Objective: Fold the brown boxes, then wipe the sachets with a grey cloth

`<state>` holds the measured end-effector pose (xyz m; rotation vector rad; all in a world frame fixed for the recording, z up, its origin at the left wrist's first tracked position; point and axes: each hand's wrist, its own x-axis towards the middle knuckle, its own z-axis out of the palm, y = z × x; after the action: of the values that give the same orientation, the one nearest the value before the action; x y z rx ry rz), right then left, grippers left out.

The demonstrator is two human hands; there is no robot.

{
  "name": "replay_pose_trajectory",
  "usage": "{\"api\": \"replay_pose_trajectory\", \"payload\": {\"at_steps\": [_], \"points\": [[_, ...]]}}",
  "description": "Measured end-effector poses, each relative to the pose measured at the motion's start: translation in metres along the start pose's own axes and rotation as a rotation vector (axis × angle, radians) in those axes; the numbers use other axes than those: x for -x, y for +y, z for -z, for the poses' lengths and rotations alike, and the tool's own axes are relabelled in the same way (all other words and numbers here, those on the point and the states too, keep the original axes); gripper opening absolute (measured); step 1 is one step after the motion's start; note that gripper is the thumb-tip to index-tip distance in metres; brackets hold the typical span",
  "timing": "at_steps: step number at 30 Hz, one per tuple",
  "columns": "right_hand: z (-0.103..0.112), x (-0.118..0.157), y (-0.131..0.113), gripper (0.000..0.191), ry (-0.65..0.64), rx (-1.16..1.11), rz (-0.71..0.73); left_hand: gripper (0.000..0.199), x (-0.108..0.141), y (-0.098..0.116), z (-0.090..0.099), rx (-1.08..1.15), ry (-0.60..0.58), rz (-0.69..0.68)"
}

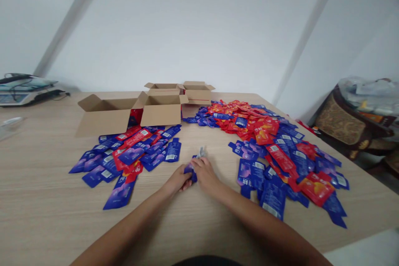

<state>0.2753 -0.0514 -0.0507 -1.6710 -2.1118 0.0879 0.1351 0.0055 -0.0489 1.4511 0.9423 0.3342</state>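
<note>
My left hand (178,179) and my right hand (205,173) meet low over the middle of the table. Between them is a small blue pouch (188,169), mostly covered by the fingers. The left fingers are closed around its left side, while the right fingers press on it from above and the right. A greyish, see-through bit (202,152) sticks out past the right fingertips; its kind is too blurred to make out. Left of the hands lies a pile of blue and red pouches (134,151). To the right spreads a larger heap of similar pouches (274,166).
Several open cardboard boxes (160,114) stand at the back of the wooden table (46,183). A flat device with cables (28,89) sits at the far left, near a plastic bag (11,126). Beyond the right table edge is a patterned chair (339,120) with bags on it.
</note>
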Motion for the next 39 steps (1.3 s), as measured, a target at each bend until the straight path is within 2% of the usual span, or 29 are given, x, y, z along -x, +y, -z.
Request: {"api": "replay_pose_trajectory", "payload": {"at_steps": [2, 4, 6, 8, 10, 12, 13, 15, 16, 18, 21, 23, 25, 27, 28, 30, 32, 34, 35, 37, 39], "points": [[0.004, -0.009, 0.024, 0.050, -0.025, 0.047, -0.074, 0.024, 0.003, 0.005, 0.003, -0.040, -0.003, -0.005], [0.016, -0.021, 0.054, 0.048, -0.025, 0.010, -0.170, 0.021, 0.012, 0.012, 0.008, -0.162, 0.073, -0.079], [0.033, -0.030, 0.078, 0.043, 0.003, -0.081, -0.267, 0.013, 0.024, 0.020, 0.014, -0.429, 0.246, -0.239], [0.048, -0.035, 0.086, 0.039, 0.055, -0.134, -0.354, 0.007, 0.037, 0.022, 0.019, -0.775, 0.353, -0.434], [0.054, -0.032, 0.074, 0.039, 0.168, -0.175, -0.382, 0.013, 0.044, 0.018, 0.019, -1.079, 0.275, -0.592], [0.048, -0.023, 0.048, 0.040, 0.238, -0.264, -0.258, 0.016, 0.044, 0.008, 0.014, -1.267, 0.121, -0.687], [0.041, -0.017, 0.033, 0.040, 0.235, -0.315, -0.144, 0.016, 0.042, 0.003, 0.010, -1.319, 0.069, -0.719], [0.023, -0.005, 0.009, 0.043, 0.084, -0.314, 0.063, 0.016, 0.036, -0.005, 0.004, -1.347, 0.033, -0.771], [0.014, -0.001, 0.002, 0.046, 0.014, -0.289, 0.105, 0.017, 0.034, -0.007, 0.002, -1.329, 0.030, -0.797], [0.004, 0.004, 0.006, 0.052, -0.065, -0.212, 0.081, 0.018, 0.032, -0.007, 0.002, -1.246, 0.035, -0.834], [0.013, 0.002, 0.040, 0.055, -0.064, -0.083, -0.094, 0.019, 0.035, 0.001, 0.013, -1.013, 0.082, -0.825], [0.034, -0.001, 0.070, 0.049, -0.085, -0.040, -0.212, 0.014, 0.035, 0.009, 0.030, -0.779, 0.230, -0.740], [0.058, -0.001, 0.096, 0.039, -0.130, -0.041, -0.302, 0.011, 0.034, 0.018, 0.052, -0.487, 0.449, -0.594], [0.080, 0.002, 0.115, 0.036, -0.135, 0.003, -0.394, 0.021, 0.033, 0.027, 0.075, -0.204, 0.635, -0.462], [0.088, 0.006, 0.122, 0.036, -0.117, 0.069, -0.450, 0.030, 0.033, 0.031, 0.085, -0.114, 0.705, -0.437], [0.098, 0.013, 0.135, 0.037, -0.084, 0.261, -0.578, 0.044, 0.034, 0.037, 0.097, -0.038, 0.773, -0.456], [0.101, 0.019, 0.145, 0.045, -0.110, 0.416, -0.689, 0.050, 0.035, 0.040, 0.096, -0.027, 0.747, -0.489], [0.104, 0.021, 0.154, 0.050, -0.146, 0.454, -0.755, 0.048, 0.035, 0.040, 0.084, -0.033, 0.652, -0.482], [0.107, 0.020, 0.158, 0.046, -0.144, 0.439, -0.767, 0.046, 0.034, 0.039, 0.076, -0.047, 0.593, -0.466], [0.114, 0.014, 0.158, 0.032, -0.078, 0.389, -0.726, 0.041, 0.030, 0.035, 0.057, -0.063, 0.488, -0.437], [0.120, 0.006, 0.148, 0.022, 0.072, 0.324, -0.646, 0.038, 0.025, 0.032, 0.038, -0.044, 0.380, -0.407]]}}
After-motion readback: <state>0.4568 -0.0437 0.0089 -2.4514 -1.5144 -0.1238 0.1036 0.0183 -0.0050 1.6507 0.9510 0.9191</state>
